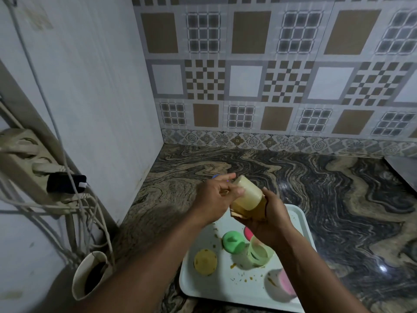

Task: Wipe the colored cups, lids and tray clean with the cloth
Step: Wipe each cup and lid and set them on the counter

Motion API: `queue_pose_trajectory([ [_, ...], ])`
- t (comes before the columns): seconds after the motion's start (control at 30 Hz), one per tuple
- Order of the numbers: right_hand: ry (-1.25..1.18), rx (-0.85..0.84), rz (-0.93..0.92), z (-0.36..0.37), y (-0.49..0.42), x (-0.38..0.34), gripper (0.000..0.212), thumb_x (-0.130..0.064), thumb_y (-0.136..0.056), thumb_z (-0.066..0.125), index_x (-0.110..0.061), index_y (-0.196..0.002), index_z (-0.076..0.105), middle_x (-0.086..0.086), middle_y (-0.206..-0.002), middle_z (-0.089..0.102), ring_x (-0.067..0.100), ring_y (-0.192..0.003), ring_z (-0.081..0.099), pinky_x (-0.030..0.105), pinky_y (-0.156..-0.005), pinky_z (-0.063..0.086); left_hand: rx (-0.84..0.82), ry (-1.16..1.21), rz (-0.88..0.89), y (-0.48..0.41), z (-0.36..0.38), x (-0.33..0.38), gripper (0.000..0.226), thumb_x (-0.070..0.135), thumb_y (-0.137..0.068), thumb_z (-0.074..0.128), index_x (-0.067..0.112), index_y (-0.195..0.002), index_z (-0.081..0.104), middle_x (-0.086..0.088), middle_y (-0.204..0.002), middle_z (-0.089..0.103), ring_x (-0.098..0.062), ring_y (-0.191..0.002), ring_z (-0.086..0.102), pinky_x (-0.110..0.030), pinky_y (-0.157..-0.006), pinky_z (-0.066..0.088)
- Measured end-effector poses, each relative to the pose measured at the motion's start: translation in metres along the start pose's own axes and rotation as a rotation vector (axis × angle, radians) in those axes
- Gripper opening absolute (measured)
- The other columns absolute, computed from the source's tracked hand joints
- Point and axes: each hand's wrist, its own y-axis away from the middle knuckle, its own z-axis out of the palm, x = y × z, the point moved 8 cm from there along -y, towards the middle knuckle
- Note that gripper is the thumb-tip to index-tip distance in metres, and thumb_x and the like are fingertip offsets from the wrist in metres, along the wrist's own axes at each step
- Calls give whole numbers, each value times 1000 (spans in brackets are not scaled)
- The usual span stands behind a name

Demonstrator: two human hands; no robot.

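Above the tray (214,290), my left hand (215,196) pinches the yellow cup (247,193); my right hand (272,222) grips the cloth (259,206) round its base.

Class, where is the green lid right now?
Head view, lower centre: the green lid lies on the white tray, between the yellow lid and the green cup.

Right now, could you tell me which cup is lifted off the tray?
The pale yellow cup, held in the left hand and right hand; the green cup and pink cup lie on the tray.

Yellow cup (247,195) tilted (above stained tray (225,288)).
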Motion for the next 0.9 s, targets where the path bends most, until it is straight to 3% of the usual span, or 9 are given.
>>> queue_pose_trajectory([
  [0.13, 27, 98, -194, -2, -4, -11, 45, -41, -103, 41, -7, -128, 58, 21, -110, 69, 34, -92, 67, 41, -72, 57, 80, -190, 183, 13, 6, 10, 15, 28, -76, 85, 17, -80, 74, 6, -124, 65, -2, -110, 61, -24, -86, 53],
  [0.23, 147, 103, -328, 0, 1, -21, 32, -34, -102, 43, -22, -126, 61, 14, -112, 65, 28, -92, 63, 37, -70, 52, 118, -174, 164, 19, 1, 6, 43, 31, -66, 90, 23, -93, 57, 10, -107, 64, -5, -96, 63, -27, -76, 56],
  [0.37, 313, 67, -395, 7, 5, -27, 31, -32, -100, 42, -28, -115, 68, 14, -115, 65, 25, -91, 62, 33, -62, 52, 95, -175, 112, 21, 0, 0, 61, 30, -65, 90, 26, -117, 58, 9, -117, 60, -8, -101, 62, -33, -70, 60],
  [0.47, 353, 49, -373, 9, 5, -26, 32, -27, -98, 41, -20, -113, 69, 13, -111, 67, 25, -88, 62, 33, -59, 51, 77, -281, 234, 24, 2, 10, 61, 24, -68, 88, 23, -122, 61, 6, -123, 54, -6, -103, 57, -29, -72, 60],
  [0.6, 305, 38, -314, 10, 4, -26, 31, -23, -98, 43, -13, -111, 70, 12, -103, 68, 27, -86, 63, 36, -63, 51, 28, -548, 484, 31, 14, 24, 58, 18, -72, 82, 15, -125, 59, -3, -128, 48, -17, -118, 51, -32, -93, 51],
  [0.7, 449, 59, -339, 12, 6, -31, 28, -13, -94, 49, -10, -112, 70, 18, -107, 69, 31, -87, 68, 38, -62, 56, -14, -732, 657, 37, 27, 28, 55, 16, -76, 80, 14, -126, 57, -8, -131, 46, -28, -119, 50, -42, -87, 54],
  [0.77, 546, 82, -394, 12, 6, -36, 25, -8, -86, 56, -14, -101, 74, 20, -108, 68, 34, -92, 69, 39, -65, 57, -19, -685, 613, 35, 27, 24, 59, 25, -77, 81, 18, -129, 55, -6, -133, 44, -24, -119, 50, -40, -89, 53],
  [0.83, 539, 120, -400, 8, 4, -38, 23, -19, -80, 55, -20, -86, 77, 19, -104, 70, 32, -87, 67, 40, -65, 52, 8, -508, 405, 28, 17, 13, 70, 42, -75, 81, 27, -135, 48, 2, -134, 41, -15, -115, 53, -33, -93, 51],
  [0.9, 545, 157, -424, 2, 1, -40, 24, -20, -87, 52, -21, -87, 76, 16, -104, 69, 30, -85, 64, 37, -61, 51, 36, -411, 277, 26, 13, 3, 73, 47, -75, 80, 28, -137, 47, 5, -132, 48, -11, -109, 57, -33, -92, 53],
])
